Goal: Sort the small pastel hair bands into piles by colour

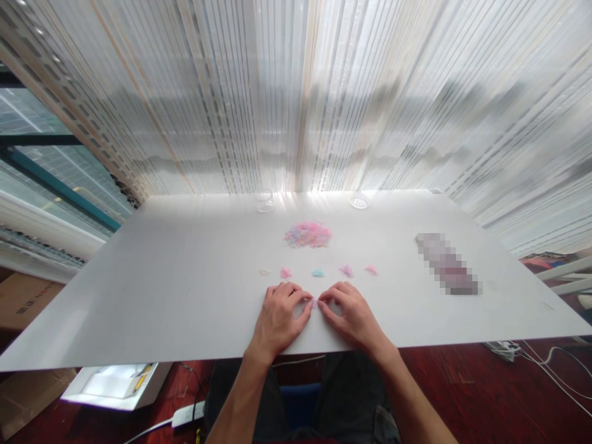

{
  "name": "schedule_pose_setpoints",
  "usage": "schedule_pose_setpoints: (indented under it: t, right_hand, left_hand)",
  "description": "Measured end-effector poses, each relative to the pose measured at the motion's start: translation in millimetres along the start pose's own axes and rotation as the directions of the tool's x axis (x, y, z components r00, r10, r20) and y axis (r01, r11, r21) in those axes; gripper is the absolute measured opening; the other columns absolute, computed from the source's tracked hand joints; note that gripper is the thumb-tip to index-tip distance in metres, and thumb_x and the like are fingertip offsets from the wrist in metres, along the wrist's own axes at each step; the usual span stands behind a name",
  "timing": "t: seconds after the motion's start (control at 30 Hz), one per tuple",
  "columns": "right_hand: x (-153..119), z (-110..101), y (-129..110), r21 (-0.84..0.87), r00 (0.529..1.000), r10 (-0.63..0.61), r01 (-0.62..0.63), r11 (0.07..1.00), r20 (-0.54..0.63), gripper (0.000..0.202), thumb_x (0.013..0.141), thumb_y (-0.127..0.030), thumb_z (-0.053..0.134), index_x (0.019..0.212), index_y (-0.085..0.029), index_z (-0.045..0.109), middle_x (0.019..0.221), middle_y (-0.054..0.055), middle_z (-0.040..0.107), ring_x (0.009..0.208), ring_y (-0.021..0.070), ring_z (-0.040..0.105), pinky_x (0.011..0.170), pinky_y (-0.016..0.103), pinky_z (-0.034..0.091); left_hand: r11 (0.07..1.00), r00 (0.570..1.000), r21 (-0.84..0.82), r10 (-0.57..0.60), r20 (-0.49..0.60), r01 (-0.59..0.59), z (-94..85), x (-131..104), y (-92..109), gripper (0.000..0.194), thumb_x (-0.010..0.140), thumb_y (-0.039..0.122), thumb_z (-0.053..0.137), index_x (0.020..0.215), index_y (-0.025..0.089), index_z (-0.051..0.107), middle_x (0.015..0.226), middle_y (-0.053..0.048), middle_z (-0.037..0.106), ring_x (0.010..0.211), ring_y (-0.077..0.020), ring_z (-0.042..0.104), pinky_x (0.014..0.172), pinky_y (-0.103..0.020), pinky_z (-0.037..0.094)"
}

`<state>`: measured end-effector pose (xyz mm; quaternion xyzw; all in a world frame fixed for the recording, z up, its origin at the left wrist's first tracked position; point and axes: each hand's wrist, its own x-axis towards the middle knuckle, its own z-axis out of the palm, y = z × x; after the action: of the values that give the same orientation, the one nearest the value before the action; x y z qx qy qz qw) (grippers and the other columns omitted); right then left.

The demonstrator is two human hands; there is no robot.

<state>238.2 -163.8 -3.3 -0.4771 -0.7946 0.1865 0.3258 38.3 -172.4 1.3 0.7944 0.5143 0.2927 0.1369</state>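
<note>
Nr. the front edge of the worktop (pixel 185 308), approx. mid-width, a lilac clump (pixel 314 304) is pinched btwn. thumb & finger of L hand (pixel 283 313) and R hand (pixel 349 313); it lies just R of the L grip, just L of the R, so neither is clearly nearer. Long axis can't be told: too small. Behind, L to R, are set a pale pile (pixel 264 272), pink pile (pixel 285 272), teal pile (pixel 318 272), purple pile (pixel 346 271), coral pile (pixel 371 269). Toward the rear edge: clear tub (pixel 265 201), mixed heap (pixel 308 235), clear lid (pixel 359 203); nr. the R edge, a blurred-out oblong (pixel 448 265), laid aslant. Room: cardboard box (pixel 28 299) past the L edge; white box (pixel 123 385) & power strip (pixel 187 414) below the front edge; curtain (pixel 277 80) hung behind.
</note>
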Motion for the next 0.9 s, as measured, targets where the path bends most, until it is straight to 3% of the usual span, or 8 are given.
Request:
schedule_pose_setpoints:
  t: [0.33, 0.53, 0.9]
  right_hand:
    - [-0.7, -2.7, 0.7, 0.128, 0.998, 0.051, -0.047, 0.991, -0.034, 0.011, 0.096, -0.025, 0.061, 0.094, -0.024, 0.072, 0.085, 0.003, 0.066, 0.082, 0.0187, 0.065, 0.074, 0.031, 0.054]
    - [-2.6, -0.8, 0.5, 0.158, 0.999, 0.014, -0.008, 0.987, -0.043, 0.011, 0.097, -0.024, 0.062, 0.095, -0.024, 0.072, 0.088, 0.005, 0.068, 0.084, 0.0188, 0.066, 0.076, 0.031, 0.055]
    - [-3.6, -0.9, 0.9, 0.183, 0.998, -0.015, 0.025, 0.983, -0.056, 0.011, 0.098, -0.026, 0.061, 0.097, -0.024, 0.072, 0.089, 0.005, 0.067, 0.083, 0.0183, 0.066, 0.075, 0.031, 0.056]
  left_hand:
    - [0.997, 1.0, -0.077, -0.007, -0.02, 0.005, -2.6, -0.4, -2.7, 0.01, 0.094, 0.021, 0.065, 0.102, 0.023, 0.07, 0.096, -0.002, 0.073, 0.087, -0.0204, 0.065, 0.087, -0.038, 0.043]
    - [0.988, 1.0, -0.157, -0.007, -0.011, 0.006, -5.3, -0.6, -1.9, 0.007, 0.096, 0.025, 0.064, 0.097, 0.024, 0.071, 0.092, -0.001, 0.074, 0.074, -0.0164, 0.064, 0.084, -0.037, 0.045]
    - [0.983, 1.0, -0.186, -0.012, -0.01, 0.01, -5.3, -1.3, -2.3, 0.008, 0.097, 0.024, 0.063, 0.095, 0.024, 0.071, 0.09, -0.001, 0.074, 0.076, -0.0169, 0.065, 0.085, -0.036, 0.044]
